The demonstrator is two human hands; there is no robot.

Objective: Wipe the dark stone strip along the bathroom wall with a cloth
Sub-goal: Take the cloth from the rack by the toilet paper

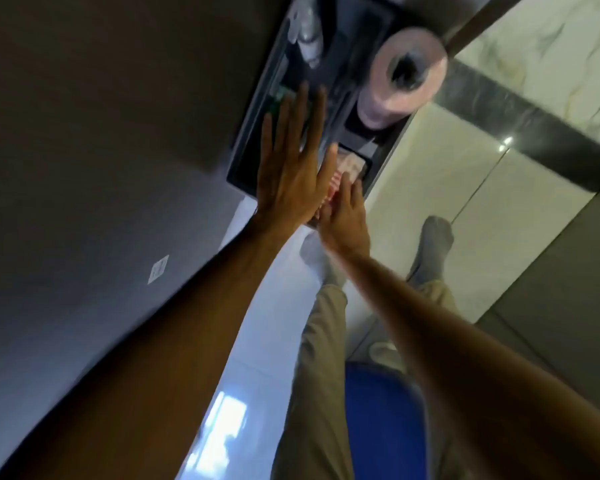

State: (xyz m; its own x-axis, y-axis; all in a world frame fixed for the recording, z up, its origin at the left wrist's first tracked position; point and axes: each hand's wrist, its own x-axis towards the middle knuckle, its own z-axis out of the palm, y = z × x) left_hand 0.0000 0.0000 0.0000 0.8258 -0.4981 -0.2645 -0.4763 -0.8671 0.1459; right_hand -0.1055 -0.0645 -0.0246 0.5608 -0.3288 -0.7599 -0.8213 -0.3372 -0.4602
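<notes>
The view is strongly tilted and blurred. A dark stone strip [520, 133] runs along the pale marble wall at the right. My left hand [291, 168] is flat with its fingers spread, over the edge of a dark recessed niche [253, 133]. My right hand [345, 220] is just right of it, at the niche's lower corner, with its fingers on a pink-and-white striped cloth [335, 187]. Both hands hide most of the cloth. Both arms are stretched forward.
A toilet paper roll [406, 77] hangs in the niche, with a shiny metal fitting [305, 32] beside it. My legs in beige trousers [319, 358] and grey socks [433, 244] stand on glossy pale floor. A blue object [381, 420] lies near my legs.
</notes>
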